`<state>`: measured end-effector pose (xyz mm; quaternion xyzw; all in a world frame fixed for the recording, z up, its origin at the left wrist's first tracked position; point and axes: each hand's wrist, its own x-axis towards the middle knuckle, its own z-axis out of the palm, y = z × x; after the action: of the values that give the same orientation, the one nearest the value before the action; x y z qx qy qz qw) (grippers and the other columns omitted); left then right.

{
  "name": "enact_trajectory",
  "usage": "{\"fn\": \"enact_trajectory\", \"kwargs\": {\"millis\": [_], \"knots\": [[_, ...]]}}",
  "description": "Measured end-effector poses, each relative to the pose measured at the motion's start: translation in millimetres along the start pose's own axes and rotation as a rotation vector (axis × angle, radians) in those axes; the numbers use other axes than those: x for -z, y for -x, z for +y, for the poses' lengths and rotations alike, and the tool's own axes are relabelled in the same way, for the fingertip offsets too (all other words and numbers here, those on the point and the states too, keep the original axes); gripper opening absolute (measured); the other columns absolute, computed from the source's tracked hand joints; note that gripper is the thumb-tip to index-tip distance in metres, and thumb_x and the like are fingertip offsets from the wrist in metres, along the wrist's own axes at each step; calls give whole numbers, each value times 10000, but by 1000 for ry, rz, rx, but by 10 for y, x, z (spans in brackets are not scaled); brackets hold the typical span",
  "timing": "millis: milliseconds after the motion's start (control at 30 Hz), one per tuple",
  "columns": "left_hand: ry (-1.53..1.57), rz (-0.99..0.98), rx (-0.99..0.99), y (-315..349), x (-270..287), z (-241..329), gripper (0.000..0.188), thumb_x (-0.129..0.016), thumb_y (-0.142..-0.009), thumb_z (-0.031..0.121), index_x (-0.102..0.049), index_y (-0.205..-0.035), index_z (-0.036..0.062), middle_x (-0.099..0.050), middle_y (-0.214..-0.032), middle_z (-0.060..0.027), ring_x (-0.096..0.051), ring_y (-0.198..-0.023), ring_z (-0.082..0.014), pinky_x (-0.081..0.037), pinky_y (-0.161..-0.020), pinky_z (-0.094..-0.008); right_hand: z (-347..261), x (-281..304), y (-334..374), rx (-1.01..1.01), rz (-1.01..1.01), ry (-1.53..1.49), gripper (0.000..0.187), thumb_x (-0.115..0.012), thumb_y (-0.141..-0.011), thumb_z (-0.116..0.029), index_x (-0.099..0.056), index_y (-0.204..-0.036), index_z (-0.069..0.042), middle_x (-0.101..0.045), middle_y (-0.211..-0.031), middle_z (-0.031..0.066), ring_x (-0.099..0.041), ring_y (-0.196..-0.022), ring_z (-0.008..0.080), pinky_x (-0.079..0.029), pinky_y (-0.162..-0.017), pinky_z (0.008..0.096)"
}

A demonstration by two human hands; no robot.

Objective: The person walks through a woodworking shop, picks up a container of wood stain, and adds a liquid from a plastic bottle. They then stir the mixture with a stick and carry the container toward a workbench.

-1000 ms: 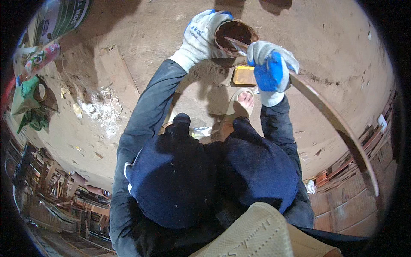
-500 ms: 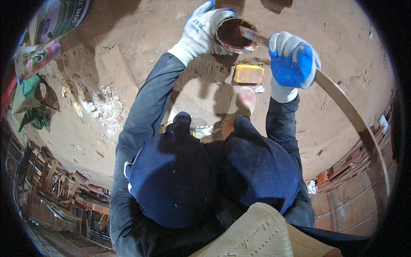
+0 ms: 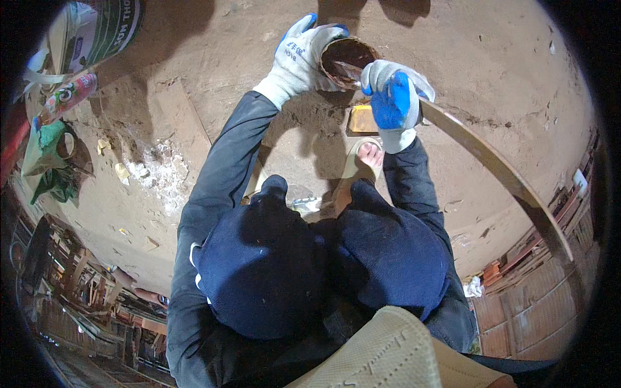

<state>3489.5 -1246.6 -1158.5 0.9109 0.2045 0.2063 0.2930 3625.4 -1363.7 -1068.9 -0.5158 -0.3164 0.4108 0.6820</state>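
Note:
My gloved left hand [image 3: 301, 61] is wrapped round the side of a small round pot [image 3: 344, 46], tilted so its dark reddish-brown inside shows. In my gloved right hand [image 3: 396, 97] is a long, narrow wooden strip [image 3: 495, 155]. Its front end reaches into the pot's mouth, while its long tail sweeps out to the lower right. My right fingers are close beside the pot's rim. Below them a yellow rectangular block [image 3: 362, 119] lies on the dirt floor, partly covered by the right glove. What the pot holds is hard to make out.
A large green-and-white bucket [image 3: 110, 35] stands at the far left, with a pink can [image 3: 74, 92] and a green bag [image 3: 46, 154] nearer. White powder [image 3: 165, 171] is spilled on the floor. Scrap wood [image 3: 84, 278] is heaped at the lower left. My foot [image 3: 369, 154] is near the block.
My right hand has moved left and slightly down, closer to the pot, pushing the strip's end further into it. The pot and my left hand have shifted slightly left.

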Motion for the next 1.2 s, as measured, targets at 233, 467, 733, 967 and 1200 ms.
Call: {"fn": "enact_trajectory", "kwargs": {"millis": [233, 467, 733, 967, 1200], "knots": [[55, 9, 28, -8, 25, 30, 807, -857, -520, 419, -559, -1234, 186, -621, -1183, -50, -556, -1168, -233, -286, -1131, -408, -209, -13, -85, 19, -115, -387, 369, -479, -923, -246, -341, -602, -128, -336, -589, 13, -332, -555, 185, -307, -544, 327], [200, -122, -43, -413, 364, 30, 645, -820, -569, 326, -593, -1134, 112, -631, -1094, -113, -560, -1117, -311, -384, -1028, -449, -317, 165, -163, 89, -111, -162, 362, -466, -931, -282, -360, -622, -125, -349, -593, 13, -362, -577, 188, -326, -567, 344], [139, 300, 271, 251, -322, 456, 1307, -927, -400, 428, -242, -1439, 29, -491, -1280, -203, -502, -1142, -417, -399, -985, -478, -8, 37, 142, 140, 86, 142, 416, -501, -976, -339, -515, -721, -12, -575, -873, 141, -570, -906, 291, -433, -905, 447], [167, 308, 113, 7, -142, 282, 984, -918, -550, 333, -422, -1348, 38, -560, -1251, -165, -570, -1143, -312, -452, -996, -390, -609, 389, 146, -43, -145, 678, 140, -654, -861, -72, -700, -988, -32, -670, -1116, 144, -632, -1082, 237, -482, -928, 320], [373, 121, 146, 1, -25, -7, 933, -913, -551, 342, -464, -1318, 58, -574, -1248, -143, -568, -1154, -289, -450, -1009, -381, -336, 410, 137, 12, -96, 653, 124, -631, -888, -131, -683, -972, -56, -692, -1051, 118, -687, -932, 208, -532, -790, 295]]}}
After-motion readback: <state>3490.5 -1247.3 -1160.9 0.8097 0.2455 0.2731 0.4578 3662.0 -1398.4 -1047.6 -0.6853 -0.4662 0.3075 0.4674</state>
